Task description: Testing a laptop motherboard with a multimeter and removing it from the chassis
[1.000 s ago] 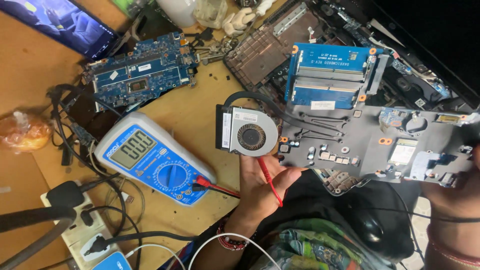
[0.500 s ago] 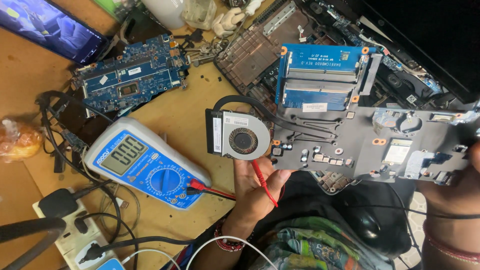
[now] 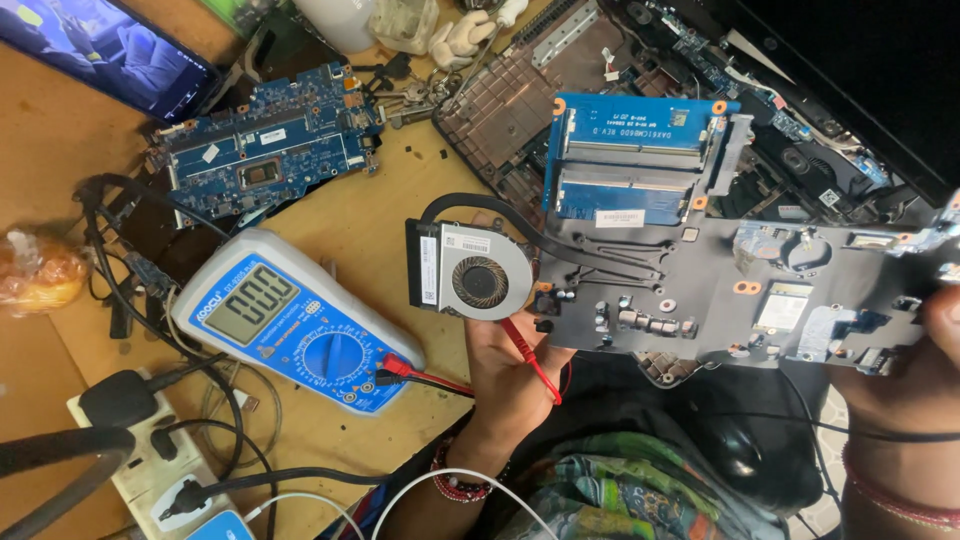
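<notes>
We hold a dark laptop board (image 3: 700, 290) flat above the bench (image 3: 380, 220), between both hands. Our left hand (image 3: 510, 375) grips its fan (image 3: 478, 280) end, fingers also pinching a red probe (image 3: 530, 355). Our right hand (image 3: 915, 370) clasps the far edge. A blue meter (image 3: 290, 320) lies just left.

Blue multimeter (image 3: 300, 325), spare blue circuit board (image 3: 265, 150), power strip (image 3: 150, 465), black mouse (image 3: 735, 450)
</notes>
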